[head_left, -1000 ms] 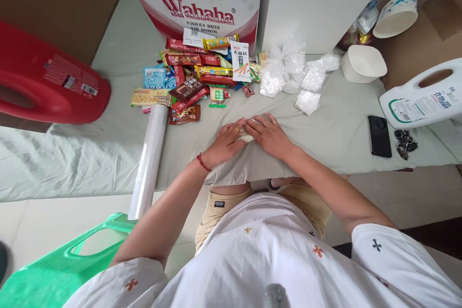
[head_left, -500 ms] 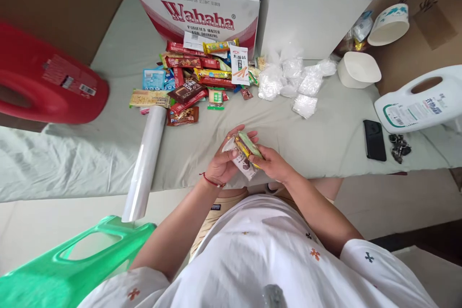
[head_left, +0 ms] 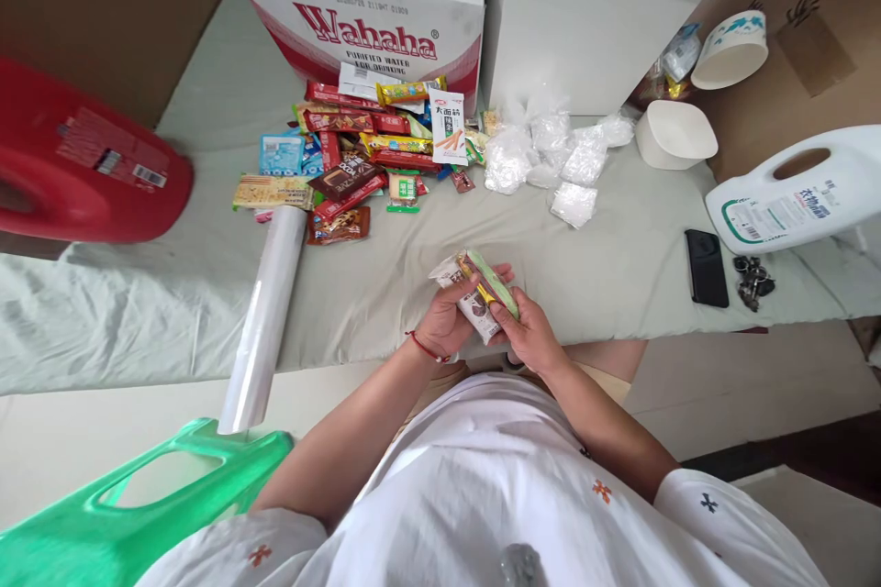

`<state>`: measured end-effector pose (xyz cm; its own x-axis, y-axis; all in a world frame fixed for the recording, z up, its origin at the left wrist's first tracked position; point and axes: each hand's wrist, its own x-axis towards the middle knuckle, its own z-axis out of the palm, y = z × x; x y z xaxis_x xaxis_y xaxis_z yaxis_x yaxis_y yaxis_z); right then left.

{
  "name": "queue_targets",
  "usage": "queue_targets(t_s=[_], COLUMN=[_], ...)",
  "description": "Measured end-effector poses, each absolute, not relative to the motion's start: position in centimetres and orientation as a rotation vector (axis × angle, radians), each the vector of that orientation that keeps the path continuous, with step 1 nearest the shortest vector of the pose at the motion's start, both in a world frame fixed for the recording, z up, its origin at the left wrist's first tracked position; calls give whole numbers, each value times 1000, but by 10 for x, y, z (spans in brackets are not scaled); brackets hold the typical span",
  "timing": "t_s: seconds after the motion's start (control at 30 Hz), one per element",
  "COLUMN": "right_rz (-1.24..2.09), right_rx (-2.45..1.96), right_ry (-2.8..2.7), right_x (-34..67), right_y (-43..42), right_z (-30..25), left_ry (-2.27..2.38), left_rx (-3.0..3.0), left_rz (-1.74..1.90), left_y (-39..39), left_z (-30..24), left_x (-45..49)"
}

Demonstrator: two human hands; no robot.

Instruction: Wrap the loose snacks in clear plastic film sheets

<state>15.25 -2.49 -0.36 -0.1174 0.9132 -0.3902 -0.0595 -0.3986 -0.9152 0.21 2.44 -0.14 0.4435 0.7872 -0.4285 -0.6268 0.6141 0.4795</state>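
Observation:
A small stack of wrapped snack packets (head_left: 481,314) is gripped between my two hands, just over the table's front edge. One wrapper is white with brown print; the others show yellow and light green. My left hand (head_left: 446,321), with a red string at the wrist, is closed around the white packet, thumb on top and fingertips showing behind. From the other side my right hand (head_left: 533,335) pinches the green and yellow packets. Beyond them lies a heap of snacks (head_left: 351,174) in red, brown, yellow and blue wrappers, with a white packet (head_left: 449,127) on its right side.
A clear plastic film roll (head_left: 265,321) overhangs the front edge. Bundled clear plastic bags (head_left: 551,147), a white bowl (head_left: 675,136), a phone (head_left: 707,268) and a white detergent bottle (head_left: 802,188) are rightward. A red jug (head_left: 89,156) stands left, a Wahaba-style printed carton (head_left: 372,18) behind.
My hands and the packets have shifted slightly right. The left thumb now lies higher across the packets, and more of the white wrapper's upper end shows. The whole view has shifted a little.

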Motion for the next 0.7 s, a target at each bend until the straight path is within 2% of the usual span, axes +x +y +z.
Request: queue_targets(t_s=[0.23, 0.43, 0.57, 0.7], right_rz=[1580, 1519, 1169, 764], right_rx=[-1376, -1393, -1514, -1533], right_ry=[-1022, -724, -491, -392], right_x=[163, 188, 252, 344], right_y=[-26, -38, -5, 84], right_z=[-3, 3, 18, 48], left_ry=[704, 678, 742, 896], left_rx=[217, 418, 539, 553], left_rz=[888, 783, 800, 865], left_y=[26, 23, 15, -1], left_z=[-10, -2, 4, 3], left_x=[16, 25, 0, -43])
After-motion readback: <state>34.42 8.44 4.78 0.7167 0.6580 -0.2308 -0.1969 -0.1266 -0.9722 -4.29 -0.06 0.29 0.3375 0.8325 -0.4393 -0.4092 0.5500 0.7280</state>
